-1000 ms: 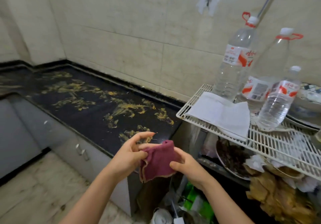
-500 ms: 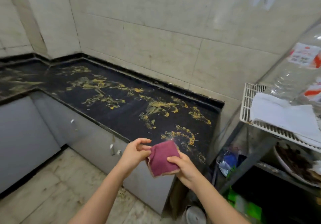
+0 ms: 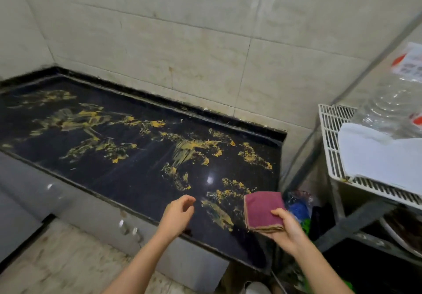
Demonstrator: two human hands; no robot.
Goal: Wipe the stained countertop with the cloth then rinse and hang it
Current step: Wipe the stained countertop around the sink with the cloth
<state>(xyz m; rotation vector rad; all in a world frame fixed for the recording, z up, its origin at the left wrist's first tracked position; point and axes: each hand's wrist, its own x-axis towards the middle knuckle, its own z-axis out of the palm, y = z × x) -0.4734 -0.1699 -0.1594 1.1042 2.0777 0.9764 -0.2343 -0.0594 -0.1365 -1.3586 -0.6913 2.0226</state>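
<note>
White wire rack (image 3: 330, 138), tiled wall (image 3: 182, 42)

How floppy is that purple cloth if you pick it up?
Probably floppy: the cloth looks flat only because it lies folded in layers on the right hand. Likely light, since one hand carries it.

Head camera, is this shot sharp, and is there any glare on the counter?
Head view: the plastic bottles at the right edge are smeared by blur. Head view: a small white glare spot sits on the dark countertop, up and left of the cloth. Head view: the cloth and the right hand holding it look fairly sharp.
</note>
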